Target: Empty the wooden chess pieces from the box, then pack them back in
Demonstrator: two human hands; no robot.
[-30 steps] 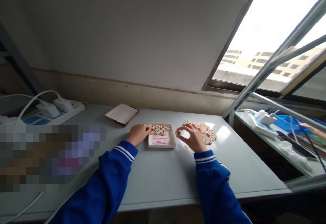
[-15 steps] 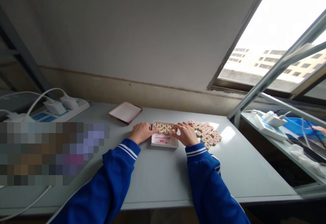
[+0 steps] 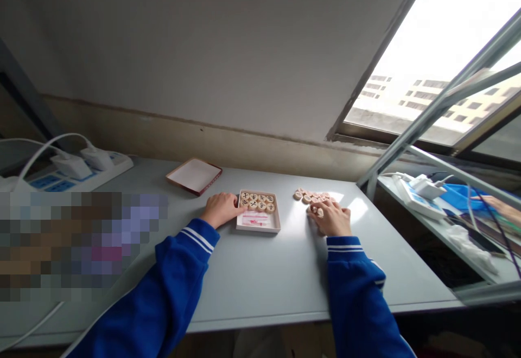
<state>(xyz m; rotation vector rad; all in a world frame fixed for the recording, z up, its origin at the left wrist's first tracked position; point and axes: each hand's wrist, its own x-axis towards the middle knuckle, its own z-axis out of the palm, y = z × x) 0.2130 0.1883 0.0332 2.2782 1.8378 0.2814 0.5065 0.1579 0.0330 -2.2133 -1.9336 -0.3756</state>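
A shallow open box [image 3: 258, 230] stands on the desk, with round wooden Chinese chess pieces [image 3: 261, 206] in two rows at its far part. Red marks on white show on the bare near part of its floor. My left hand [image 3: 222, 209] grips the box's left edge, its thumb reaching over the side. To the right, my right hand [image 3: 334, 218] is bent over a group of loose Chinese chess pieces [image 3: 307, 198], hiding many of them. Its fingers are closed on a Chinese chess piece [image 3: 319, 213] at their tips.
The box lid [image 3: 195, 176] lies upturned at the back left. Power strips with plugs sit at the far left [image 3: 89, 171] and on the right-hand shelf [image 3: 423, 198]. A metal post [image 3: 374, 181] rises at the desk's back right corner. Another person's hand [image 3: 494, 206] shows at the far right.
My right hand has moved from the box rightward to the loose pieces. The box's second row now shows a piece at its right end. My left hand stays at the box's left edge.
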